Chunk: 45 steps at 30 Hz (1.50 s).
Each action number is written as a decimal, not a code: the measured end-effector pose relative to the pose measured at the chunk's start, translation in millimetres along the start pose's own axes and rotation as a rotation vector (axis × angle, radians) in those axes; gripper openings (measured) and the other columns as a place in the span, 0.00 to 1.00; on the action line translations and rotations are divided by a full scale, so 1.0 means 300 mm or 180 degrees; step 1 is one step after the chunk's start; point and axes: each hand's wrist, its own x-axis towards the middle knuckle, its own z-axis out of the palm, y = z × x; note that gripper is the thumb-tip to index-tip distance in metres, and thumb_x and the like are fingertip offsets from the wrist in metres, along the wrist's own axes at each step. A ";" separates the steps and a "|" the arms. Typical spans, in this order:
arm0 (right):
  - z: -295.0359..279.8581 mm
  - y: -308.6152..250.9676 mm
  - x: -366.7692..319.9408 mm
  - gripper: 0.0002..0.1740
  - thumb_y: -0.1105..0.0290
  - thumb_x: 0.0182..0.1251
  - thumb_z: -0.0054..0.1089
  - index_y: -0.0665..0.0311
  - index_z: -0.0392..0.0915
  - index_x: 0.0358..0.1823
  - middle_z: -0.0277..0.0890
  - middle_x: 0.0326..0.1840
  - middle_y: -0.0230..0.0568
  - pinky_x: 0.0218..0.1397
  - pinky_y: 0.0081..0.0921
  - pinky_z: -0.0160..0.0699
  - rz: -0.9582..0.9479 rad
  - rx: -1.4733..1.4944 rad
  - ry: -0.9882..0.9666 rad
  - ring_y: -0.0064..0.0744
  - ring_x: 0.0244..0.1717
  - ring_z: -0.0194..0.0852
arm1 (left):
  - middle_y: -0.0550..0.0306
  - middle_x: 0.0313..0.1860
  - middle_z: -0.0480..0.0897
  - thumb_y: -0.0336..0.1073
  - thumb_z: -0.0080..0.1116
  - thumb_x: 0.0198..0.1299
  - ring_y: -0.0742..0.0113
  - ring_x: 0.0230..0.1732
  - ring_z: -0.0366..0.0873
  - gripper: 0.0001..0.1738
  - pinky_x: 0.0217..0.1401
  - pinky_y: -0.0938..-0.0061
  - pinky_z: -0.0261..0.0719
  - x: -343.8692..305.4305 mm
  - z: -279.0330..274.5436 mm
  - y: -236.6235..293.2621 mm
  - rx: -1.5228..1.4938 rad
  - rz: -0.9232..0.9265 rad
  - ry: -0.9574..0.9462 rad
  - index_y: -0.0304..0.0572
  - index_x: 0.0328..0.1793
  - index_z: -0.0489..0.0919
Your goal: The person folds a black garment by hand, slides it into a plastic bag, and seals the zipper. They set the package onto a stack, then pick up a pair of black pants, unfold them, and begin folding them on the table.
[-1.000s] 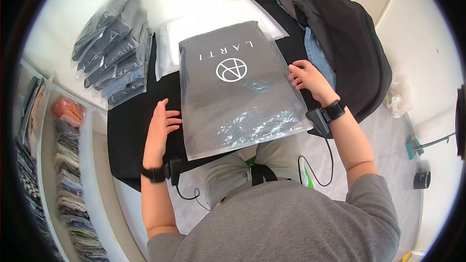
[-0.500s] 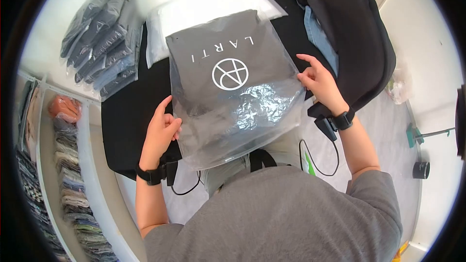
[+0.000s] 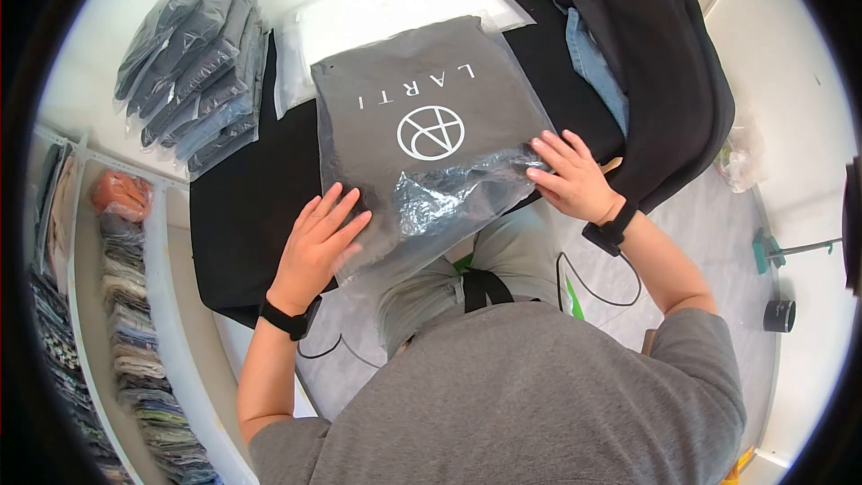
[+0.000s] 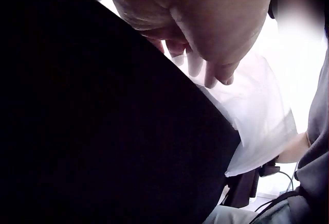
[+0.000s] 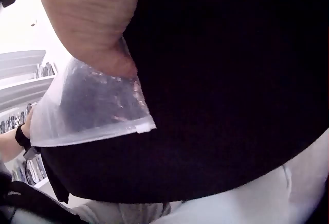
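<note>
"LARTI" plus circled logo, white print on bagged grey garment (image 3: 422, 99)

Glossy, crinkled clear plastic bag (image 3: 440, 189) over matt grey cloth (image 3: 422, 90).

Bagged garment (image 3: 422, 126) flat on table (image 3: 242, 216), centre; left hand (image 3: 314, 247) on near-left corner, right hand (image 3: 570, 181) on near-right edge; bagged stack (image 3: 193, 72) far left; clothes pile (image 3: 651, 63) right; flat bags (image 3: 395, 0) behind

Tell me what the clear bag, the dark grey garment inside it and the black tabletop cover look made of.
Clear bag: thin glossy plastic film, seemingly; it crinkles and glints. Dark grey garment: matte knit fabric, probably cotton, white printed logo. Black tabletop cover: matte, likely cloth; no shine.
</note>
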 end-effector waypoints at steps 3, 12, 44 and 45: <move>0.006 0.030 -0.059 0.36 0.77 0.45 0.65 0.48 0.69 0.61 0.62 0.70 0.43 0.71 0.44 0.55 0.0145 -0.0517 -0.0094 0.43 0.71 0.57 | 0.56 0.63 0.75 0.29 0.66 0.44 0.54 0.69 0.66 0.28 0.68 0.58 0.65 0.001 0.003 -0.015 -0.0193 0.0099 0.0153 0.47 0.57 0.78; -0.011 -0.006 0.013 0.22 0.73 0.51 0.68 0.55 0.78 0.51 0.73 0.62 0.40 0.66 0.41 0.59 -0.0006 -0.0222 0.0532 0.45 0.67 0.65 | 0.50 0.59 0.78 0.28 0.64 0.48 0.47 0.67 0.67 0.21 0.67 0.57 0.65 0.012 -0.028 -0.008 -0.0723 0.0081 0.0381 0.40 0.52 0.80; -0.066 -0.231 0.231 0.23 0.70 0.59 0.59 0.63 0.70 0.58 0.72 0.56 0.45 0.64 0.41 0.58 0.2175 0.0132 0.1633 0.44 0.59 0.67 | 0.62 0.09 0.68 0.43 0.46 0.70 0.76 0.10 0.64 0.24 0.16 0.78 0.62 0.100 0.084 -0.011 -0.2251 -0.2910 0.1404 0.38 0.20 0.70; -0.078 -0.273 0.264 0.25 0.69 0.59 0.59 0.60 0.69 0.60 0.71 0.59 0.43 0.67 0.44 0.55 0.1754 0.0371 0.1025 0.43 0.64 0.64 | 0.62 0.09 0.69 0.43 0.46 0.70 0.76 0.11 0.65 0.24 0.16 0.78 0.62 0.100 0.083 -0.013 -0.2262 -0.2865 0.1385 0.38 0.20 0.69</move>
